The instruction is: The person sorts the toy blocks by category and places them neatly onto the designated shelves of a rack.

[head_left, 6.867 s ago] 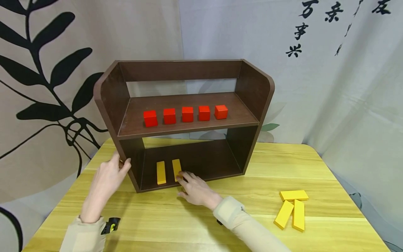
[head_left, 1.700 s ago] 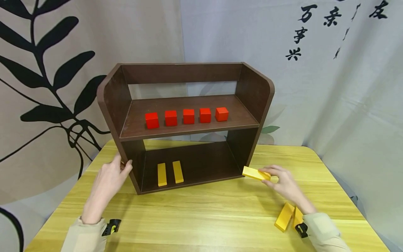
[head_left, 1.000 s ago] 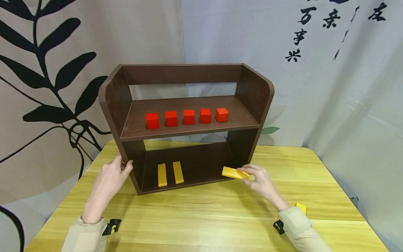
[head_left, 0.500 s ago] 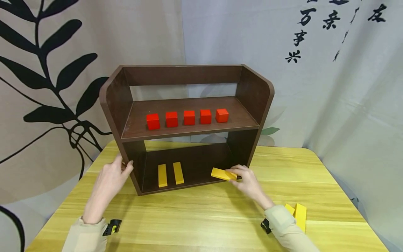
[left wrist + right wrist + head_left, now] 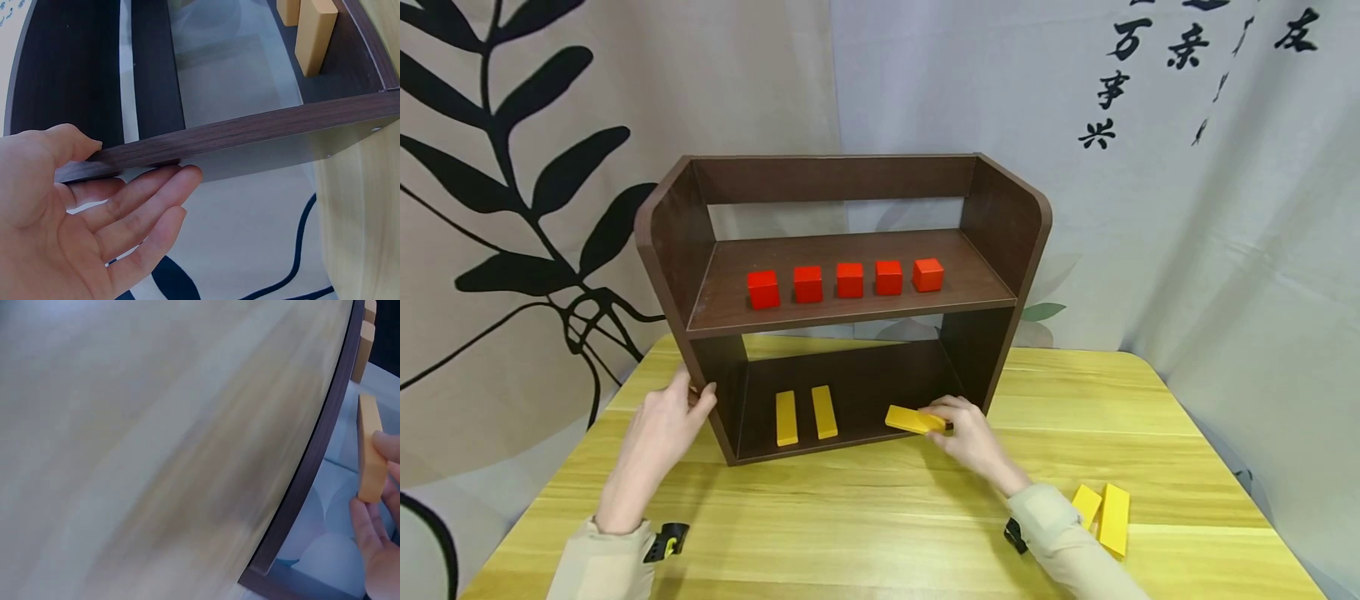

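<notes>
My left hand (image 5: 658, 442) grips the left side panel of the brown two-level shelf (image 5: 835, 179); in the left wrist view the thumb lies on one face of the panel (image 5: 250, 128) and the fingers on the other. My right hand (image 5: 973, 442) pinches a yellow block (image 5: 910, 418) by its right end, at the front of the lower level. The right wrist view shows that block (image 5: 370, 450) between thumb and fingers. Two yellow blocks (image 5: 786, 418) (image 5: 823, 412) stand side by side on the left part of the lower level.
Several red cubes (image 5: 850, 280) stand in a row on the upper level. Two more yellow blocks (image 5: 1114, 521) (image 5: 1086, 504) lie on the wooden table (image 5: 820, 533) at the right, beside my right sleeve. A patterned curtain (image 5: 1225, 208) hangs behind.
My right hand took a yellow block from the group at the right and moved left with it to the lower level's front. The left hand kept its place on the panel.
</notes>
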Available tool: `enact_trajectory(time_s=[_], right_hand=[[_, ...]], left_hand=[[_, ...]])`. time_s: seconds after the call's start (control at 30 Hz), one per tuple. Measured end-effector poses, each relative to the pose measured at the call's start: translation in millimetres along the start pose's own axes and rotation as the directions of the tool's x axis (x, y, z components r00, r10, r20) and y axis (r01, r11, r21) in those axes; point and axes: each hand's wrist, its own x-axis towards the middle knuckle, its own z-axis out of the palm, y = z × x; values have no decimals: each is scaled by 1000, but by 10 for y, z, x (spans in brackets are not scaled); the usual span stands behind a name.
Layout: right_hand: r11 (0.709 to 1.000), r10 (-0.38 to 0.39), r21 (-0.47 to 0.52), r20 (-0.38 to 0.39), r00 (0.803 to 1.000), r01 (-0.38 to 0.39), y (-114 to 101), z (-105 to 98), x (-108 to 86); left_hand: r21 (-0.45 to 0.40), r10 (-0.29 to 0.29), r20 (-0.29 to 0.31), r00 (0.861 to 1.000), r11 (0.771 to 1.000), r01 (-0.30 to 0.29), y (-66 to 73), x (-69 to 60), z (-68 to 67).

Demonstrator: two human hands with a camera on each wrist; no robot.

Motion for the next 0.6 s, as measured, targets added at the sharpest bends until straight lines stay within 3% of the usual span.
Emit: enact_trajectory(time_s=[0.3, 0.6], right_hand=[[997, -61, -54, 28, 998, 62, -104, 123, 87], [996, -58, -66, 41, 997, 61, -119, 208, 145]], left_hand=[[-1, -3, 3, 1000, 1000, 3, 6, -13, -3], [6, -3, 3, 1000, 1000, 3, 3, -8, -3]])
